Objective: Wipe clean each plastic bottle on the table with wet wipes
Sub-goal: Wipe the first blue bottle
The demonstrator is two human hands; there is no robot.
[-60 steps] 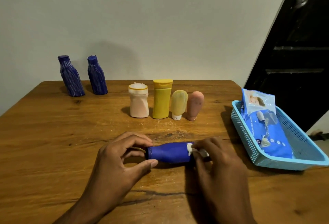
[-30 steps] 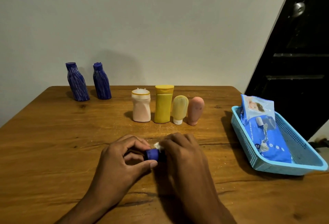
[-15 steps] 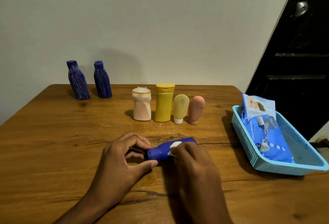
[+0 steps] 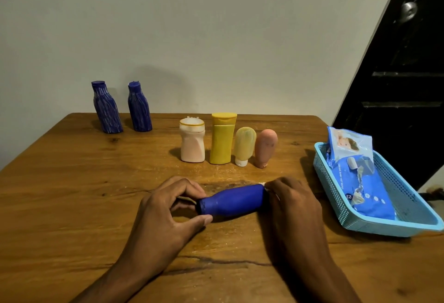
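A plain blue plastic bottle (image 4: pixel 234 200) lies on its side on the wooden table (image 4: pixel 72 194), neck pointing left. My left hand (image 4: pixel 165 209) pinches its neck end between thumb and fingers. My right hand (image 4: pixel 292 203) sits at the bottle's base end, its fingers curled round a white wet wipe (image 4: pixel 264 185) of which only a sliver shows. Behind stand a pale pink bottle (image 4: pixel 192 144), a yellow bottle (image 4: pixel 222 139), a pale yellow tube (image 4: pixel 243 146) and a pink tube (image 4: pixel 265 147). Two streaked blue bottles (image 4: pixel 121 108) stand at the back left.
A light blue plastic basket (image 4: pixel 389 227) at the right edge holds a blue pack of wet wipes (image 4: pixel 360 180). A dark door (image 4: pixel 403 74) stands behind it. A grey wall backs the table.
My right hand has slid the wipe along the bottle from the neck end to the base end. My left hand has kept its hold on the neck.
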